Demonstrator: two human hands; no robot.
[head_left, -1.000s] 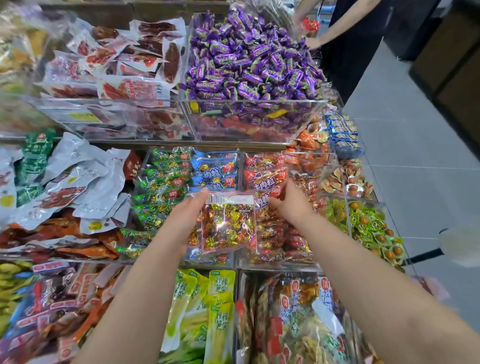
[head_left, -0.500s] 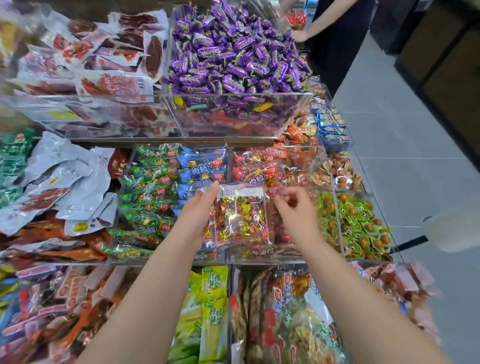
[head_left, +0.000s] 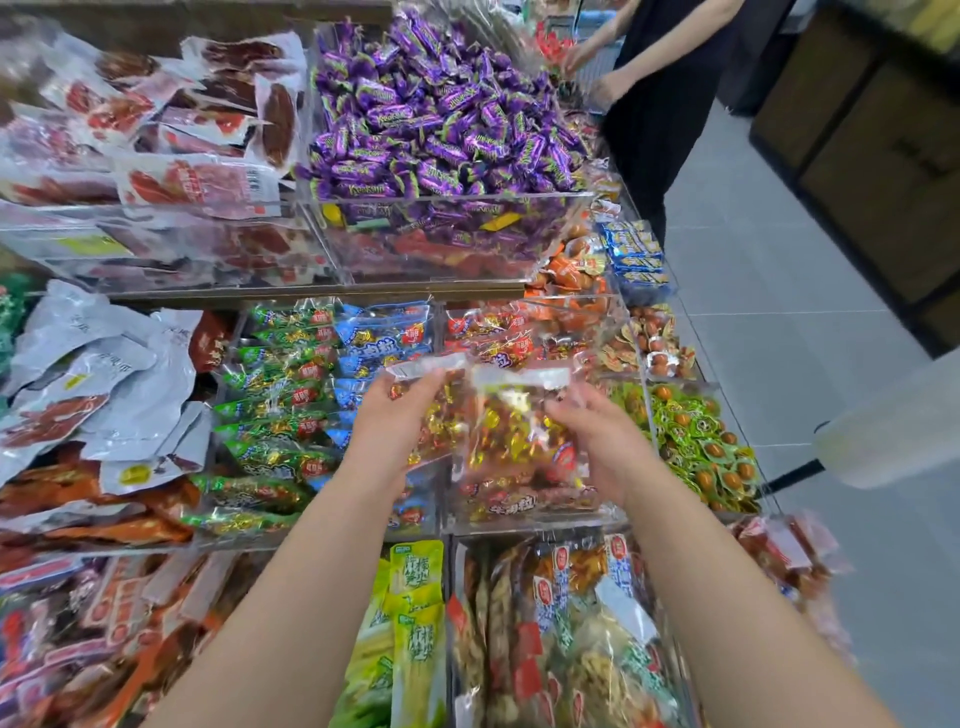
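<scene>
Below the purple candy bin (head_left: 441, 124), our left hand (head_left: 387, 431) grips the left packet (head_left: 439, 415) and our right hand (head_left: 597, 441) pinches the right packet (head_left: 514, 441). Both packets stand upright, seals toward the bin, the right one overlapping the left between our curled fingers.

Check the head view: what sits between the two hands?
Head view: a clear sweets packet, gold and red wrappers inside, spans the gap; left hand and right hand both hold it.

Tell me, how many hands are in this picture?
4. The left hand and right hand in the middle grip candy packets over the bins; the other person's two hands are at the top right. None seem hidden.
</scene>
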